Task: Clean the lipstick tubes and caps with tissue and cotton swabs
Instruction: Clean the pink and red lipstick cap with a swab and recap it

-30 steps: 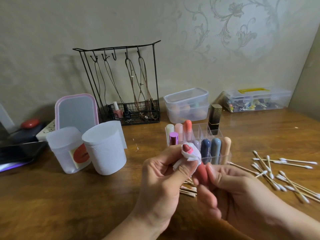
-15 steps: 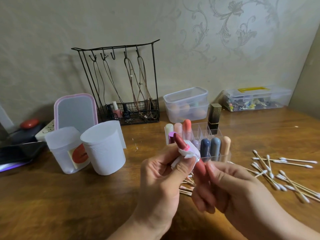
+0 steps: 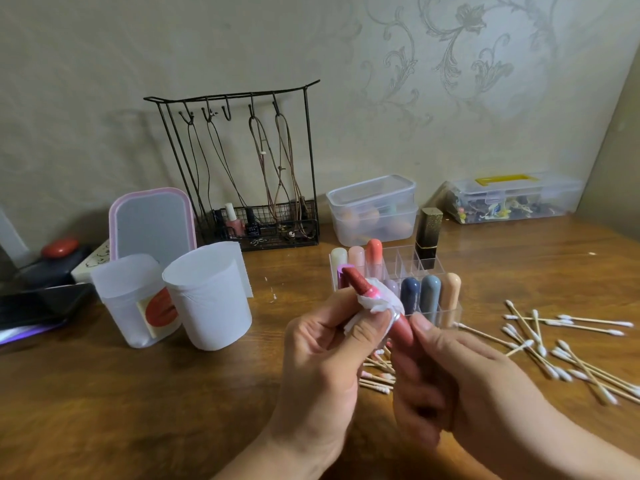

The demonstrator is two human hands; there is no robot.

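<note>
My right hand (image 3: pixel 460 382) grips the reddish base of an open lipstick tube (image 3: pixel 401 329). Its red stick (image 3: pixel 356 280) is extended well out and points up and left. My left hand (image 3: pixel 325 351) pinches a crumpled white tissue (image 3: pixel 375 303) around the tube's pink collar. Behind my hands stands a clear acrylic organizer (image 3: pixel 450 311) with several capped lipsticks (image 3: pixel 429 294) and a black-and-gold one (image 3: pixel 428 237). Clean cotton swabs (image 3: pixel 561 344) lie scattered at the right; used pink-tipped swabs (image 3: pixel 379 379) lie under my hands.
Two white plastic cups (image 3: pixel 207 296) and a pink-framed mirror (image 3: pixel 152 223) stand at the left. A black wire jewellery rack (image 3: pixel 242 168), stacked clear containers (image 3: pixel 374 209) and a clear box with a yellow handle (image 3: pixel 512 197) line the wall. A phone (image 3: pixel 38 306) lies far left.
The red stick has come further out of the tissue, from barely showing to fully extended, while my left hand kept the tissue around the collar and my right hand turned the base.
</note>
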